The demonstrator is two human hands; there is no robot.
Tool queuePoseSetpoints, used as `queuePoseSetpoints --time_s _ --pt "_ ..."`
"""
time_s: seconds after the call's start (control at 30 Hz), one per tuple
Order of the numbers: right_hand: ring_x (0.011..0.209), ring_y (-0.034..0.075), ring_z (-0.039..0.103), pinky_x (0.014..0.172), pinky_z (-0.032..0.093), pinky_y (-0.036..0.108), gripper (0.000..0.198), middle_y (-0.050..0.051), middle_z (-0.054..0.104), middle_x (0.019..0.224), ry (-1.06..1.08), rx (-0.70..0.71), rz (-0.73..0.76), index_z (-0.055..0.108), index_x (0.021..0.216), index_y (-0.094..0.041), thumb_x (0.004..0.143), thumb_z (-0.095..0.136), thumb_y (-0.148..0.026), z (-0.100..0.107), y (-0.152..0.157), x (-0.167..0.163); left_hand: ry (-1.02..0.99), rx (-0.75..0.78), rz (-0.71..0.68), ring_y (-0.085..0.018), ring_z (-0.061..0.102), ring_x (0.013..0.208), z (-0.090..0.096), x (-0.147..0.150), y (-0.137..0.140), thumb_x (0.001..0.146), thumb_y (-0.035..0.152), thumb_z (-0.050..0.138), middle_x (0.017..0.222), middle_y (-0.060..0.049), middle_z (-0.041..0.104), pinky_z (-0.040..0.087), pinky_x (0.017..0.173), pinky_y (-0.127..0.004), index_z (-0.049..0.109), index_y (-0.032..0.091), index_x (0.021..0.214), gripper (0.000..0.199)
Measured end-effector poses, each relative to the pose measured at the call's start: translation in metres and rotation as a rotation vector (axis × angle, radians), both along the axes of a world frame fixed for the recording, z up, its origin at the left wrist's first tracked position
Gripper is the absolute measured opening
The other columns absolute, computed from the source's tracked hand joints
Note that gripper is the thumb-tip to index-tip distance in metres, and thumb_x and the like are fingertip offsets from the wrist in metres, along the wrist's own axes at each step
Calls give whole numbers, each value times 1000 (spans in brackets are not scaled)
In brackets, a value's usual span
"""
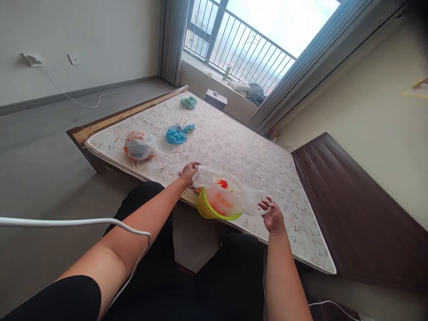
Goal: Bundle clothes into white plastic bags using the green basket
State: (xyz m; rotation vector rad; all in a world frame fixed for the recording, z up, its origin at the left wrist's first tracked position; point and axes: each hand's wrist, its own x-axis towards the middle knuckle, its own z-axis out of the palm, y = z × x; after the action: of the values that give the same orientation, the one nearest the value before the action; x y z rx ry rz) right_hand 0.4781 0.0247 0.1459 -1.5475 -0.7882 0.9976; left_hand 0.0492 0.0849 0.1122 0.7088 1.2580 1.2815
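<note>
A translucent white plastic bag (239, 196) with red and orange print stretches between my two hands. My left hand (190, 173) is closed on its left end, near the handle. At the other end, my right hand (271, 214) has its fingers hooked in the right handle. Below and partly behind the bag, a yellow-green basket (204, 206) sits tilted at the mattress edge. The bag covers most of the basket's opening, so I cannot tell what is inside.
On the mattress (230, 142) lie a knotted white bag (138, 146), a blue plastic bag (176, 134) and a green coiled bundle (189, 102). A dark headboard (354, 214) stands right. A white cable (76, 221) crosses my left arm. A small nightstand (216, 100) stands beyond the bed.
</note>
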Motion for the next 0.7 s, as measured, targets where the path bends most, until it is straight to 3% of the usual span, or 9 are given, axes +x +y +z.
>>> queuePoseSetpoints --time_s 0.07,0.13,0.23,0.3,0.37,0.47,0.53,0.6,0.7 --pt "125 29 64 104 55 51 62 10 65 131 -326 39 -88 57 136 -24 77 62 -42 5 1 -3 49 24 -61 -17 67 70 1 5 -4 80 28 80 81 -3 74 52 63 -24 77 18 105 27" --pt "149 35 47 121 40 58 70 18 52 156 -718 151 -120 52 147 -21 82 61 -45 10 9 -12 90 24 -137 -17 66 69 4 9 -8 80 25 81 86 -5 76 51 62 -24 78 17 108 29" --pt "157 38 35 129 21 67 71 19 49 162 -1060 187 164 54 151 -22 87 66 -49 13 32 -37 138 35 -223 -15 63 66 10 12 -13 82 25 80 93 -6 78 49 60 -25 80 17 115 33" --pt "153 40 41 126 17 74 73 17 56 158 -1122 107 378 55 151 -25 85 74 -49 10 50 -55 137 54 -256 -15 63 65 13 13 -14 82 26 80 93 -6 78 49 60 -25 80 17 118 37" --pt "144 40 52 122 24 73 76 17 64 148 -1163 -7 491 56 151 -25 82 81 -43 6 66 -69 115 57 -277 -16 64 66 14 14 -13 80 26 82 89 -6 78 50 60 -25 80 17 120 40" --pt "112 30 70 106 48 51 68 14 76 118 -1137 -229 552 59 148 -19 85 79 -33 3 82 -75 82 94 -302 -18 68 74 12 13 -12 77 25 83 91 -7 79 52 65 -25 82 16 115 40" --pt "90 24 71 87 52 35 49 9 76 99 -1086 -340 591 68 135 -17 88 74 -30 6 86 -70 66 144 -308 -19 71 81 10 11 -12 74 24 84 95 -8 81 55 71 -26 83 16 109 36" --pt "81 21 67 74 46 29 28 6 73 88 -1122 -353 590 74 116 -19 91 69 -29 10 86 -62 43 181 -283 -20 72 85 9 9 -12 71 24 85 95 -8 81 57 77 -28 83 15 103 32" --pt "83 22 64 70 41 30 15 7 72 91 -1355 -201 451 72 102 -21 92 61 -23 14 81 -55 3 188 -196 -21 73 83 10 5 -12 67 25 89 88 -8 80 58 77 -30 81 15 92 28"
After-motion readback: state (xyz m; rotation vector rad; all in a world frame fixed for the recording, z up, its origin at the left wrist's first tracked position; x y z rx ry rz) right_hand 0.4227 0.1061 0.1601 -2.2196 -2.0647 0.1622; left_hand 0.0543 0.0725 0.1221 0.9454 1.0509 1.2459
